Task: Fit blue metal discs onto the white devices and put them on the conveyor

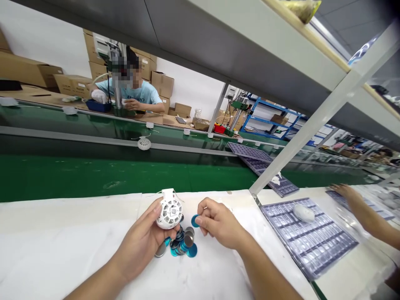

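My left hand (142,237) is closed round a small white fan housing (169,213), round with a spoked grille and a square tab on top. The grille faces me. Between the thumb and fingers of my right hand (218,221) is a blue disc (195,221), shiny and coin-like, a little to the right of the housing. Below both hands lies a loose pile of discs (183,243), some blue and some silver, on the white table surface (93,241). Part of the pile is hidden behind my left fingers.
A green conveyor belt (78,175) runs behind the table, with another white housing (144,143) beyond it. To the right, a compartment tray (309,233) carries a white round piece (303,213). A slanting post (312,121) and co-worker's arm (365,212) stand right; another person (140,96) works opposite.
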A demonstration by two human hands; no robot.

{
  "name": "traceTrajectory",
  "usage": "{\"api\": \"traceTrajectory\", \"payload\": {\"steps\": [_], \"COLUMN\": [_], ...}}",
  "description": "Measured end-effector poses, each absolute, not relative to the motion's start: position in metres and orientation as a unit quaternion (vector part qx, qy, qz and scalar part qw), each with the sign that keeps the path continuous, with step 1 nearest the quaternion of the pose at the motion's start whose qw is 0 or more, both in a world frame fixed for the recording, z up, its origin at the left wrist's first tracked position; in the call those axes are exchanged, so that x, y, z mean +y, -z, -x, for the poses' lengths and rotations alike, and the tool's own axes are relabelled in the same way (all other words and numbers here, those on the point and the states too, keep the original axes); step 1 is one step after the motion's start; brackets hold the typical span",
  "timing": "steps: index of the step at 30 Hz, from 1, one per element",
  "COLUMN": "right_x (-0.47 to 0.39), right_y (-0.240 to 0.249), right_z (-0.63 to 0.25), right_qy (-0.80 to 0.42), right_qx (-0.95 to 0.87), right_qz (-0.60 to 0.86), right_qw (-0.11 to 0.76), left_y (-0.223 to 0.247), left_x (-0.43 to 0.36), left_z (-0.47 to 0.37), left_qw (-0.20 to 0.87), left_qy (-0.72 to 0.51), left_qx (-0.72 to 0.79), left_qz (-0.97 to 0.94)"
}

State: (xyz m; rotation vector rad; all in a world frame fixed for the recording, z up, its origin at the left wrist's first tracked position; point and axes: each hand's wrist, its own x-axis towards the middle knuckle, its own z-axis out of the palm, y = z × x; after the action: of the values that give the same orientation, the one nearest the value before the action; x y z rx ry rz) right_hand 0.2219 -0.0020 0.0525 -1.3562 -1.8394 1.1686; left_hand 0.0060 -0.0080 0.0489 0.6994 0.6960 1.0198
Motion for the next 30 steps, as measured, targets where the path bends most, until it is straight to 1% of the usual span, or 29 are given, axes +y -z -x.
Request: {"api": "traceTrajectory", "payload": {"steps": [2,3,4,6,12,18,22,25,28,30], "right_x": [-0.013,-0.017,-0.022,-0.027,-0.026,-0.026,-0.025,-0.020,-0.015,-0.015], "right_y": [-0.056,-0.055,-0.054,-0.050,-0.043,-0.043,-0.043,-0.041,-0.039,-0.038], "right_z": [-0.213,-0.208,-0.203,-0.194,-0.187,-0.187,-0.186,-0.188,-0.188,-0.185], "right_qy": [-0.495,-0.510,-0.516,-0.519,-0.512,-0.510,-0.504,-0.521,-0.541,-0.576], "right_qx": [-0.629,-0.605,-0.592,-0.583,-0.584,-0.577,-0.566,-0.544,-0.530,-0.536], "right_qz": [0.459,0.439,0.427,0.415,0.413,0.438,0.468,0.486,0.473,0.424], "right_qw": [0.387,0.425,0.448,0.468,0.475,0.464,0.456,0.443,0.450,0.449], "left_y": [-0.049,-0.049,-0.049,-0.047,-0.045,-0.048,-0.045,-0.043,-0.044,-0.045], "left_x": [-0.011,-0.013,-0.014,-0.017,-0.023,-0.025,-0.025,-0.024,-0.023,-0.024], "left_z": [-0.008,-0.009,-0.009,-0.011,-0.015,-0.014,-0.014,-0.015,-0.016,-0.017], "left_qw": [0.754,0.751,0.749,0.745,0.737,0.735,0.714,0.696,0.687,0.696], "left_qy": [-0.463,-0.457,-0.449,-0.437,-0.435,-0.435,-0.436,-0.428,-0.422,-0.424], "left_qx": [0.317,0.319,0.323,0.337,0.358,0.354,0.345,0.340,0.362,0.367], "left_qz": [-0.343,-0.354,-0.364,-0.376,-0.375,-0.381,-0.425,-0.466,-0.468,-0.450]}}
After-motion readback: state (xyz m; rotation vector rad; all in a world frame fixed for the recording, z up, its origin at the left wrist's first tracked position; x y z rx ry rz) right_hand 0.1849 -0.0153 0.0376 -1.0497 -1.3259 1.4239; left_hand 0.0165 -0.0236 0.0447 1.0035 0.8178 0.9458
